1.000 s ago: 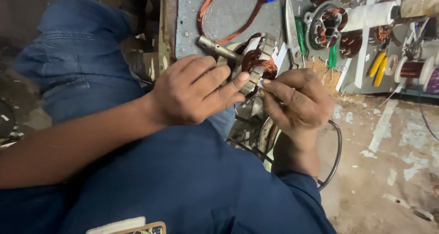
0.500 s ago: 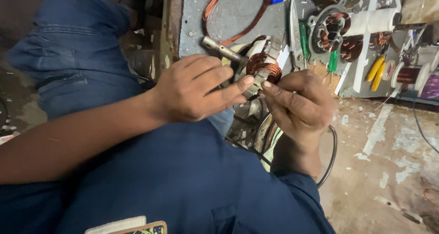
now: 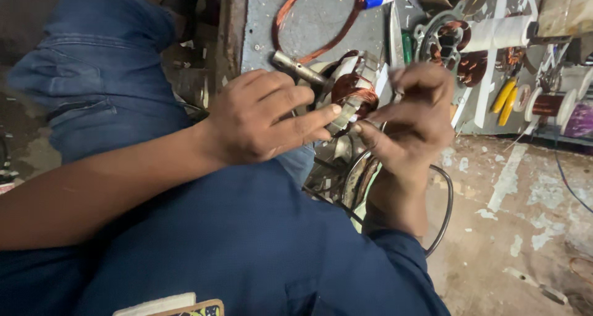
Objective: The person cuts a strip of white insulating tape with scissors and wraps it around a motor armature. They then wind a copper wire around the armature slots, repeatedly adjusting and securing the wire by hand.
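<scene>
We sit with our blue-trousered legs (image 3: pixel 216 248) folded under the work, and everything is placed from the wound motor stator (image 3: pixel 353 94) held above the lap. Behind it lies the grey metal sheet (image 3: pixel 321 20) with a loose loop of copper wire (image 3: pixel 290 13) on it; far to its right stand a second stator (image 3: pixel 448 41), a white roll (image 3: pixel 500 32), yellow-handled pliers (image 3: pixel 505 97) and a spool of copper wire (image 3: pixel 546 103).

To do this well, in our judgement, we should keep the stator steady in one hand and let the other do only the fine work on the copper coil, pulling gently so the thin wire neither kinks nor loses its enamel against the steel edges.

Our left hand (image 3: pixel 265 121) comes in from the stator's left, forearm level, fingers clenched round the core with the index finger laid along its near side. Our right hand (image 3: pixel 411 121) rises from below on the stator's right, wrist bent upward, thumb and fingertips pinched together just beside the coil; it is blurred, so whether a strand lies between them we cannot tell. A steel shaft (image 3: pixel 296 68) juts from the stator's upper left, above our left knuckles
</scene>
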